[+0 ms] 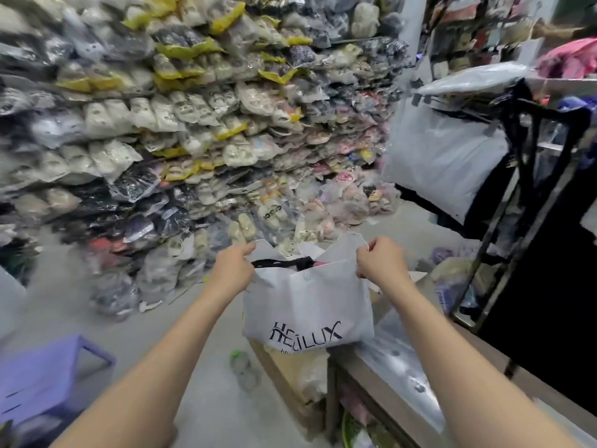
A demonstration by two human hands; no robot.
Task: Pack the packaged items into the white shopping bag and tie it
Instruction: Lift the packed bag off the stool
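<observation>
The white shopping bag (307, 305) hangs in the air in front of the person, printed "HEILUX" in black with a cut-off line starting "htt" beneath. The left hand (232, 270) and right hand (378, 263) each grip a top corner, fingers pinching the fabric. Something black and pink (290, 263) shows in its mouth.

Both arms bare, stretched forward, near parallel. Left hand (233, 266) fisted, fingers curled closed, knuckles up, wrist slightly bent. Right hand (378, 259) likewise clenched, same height. Hands well apart, level with each other.
</observation>
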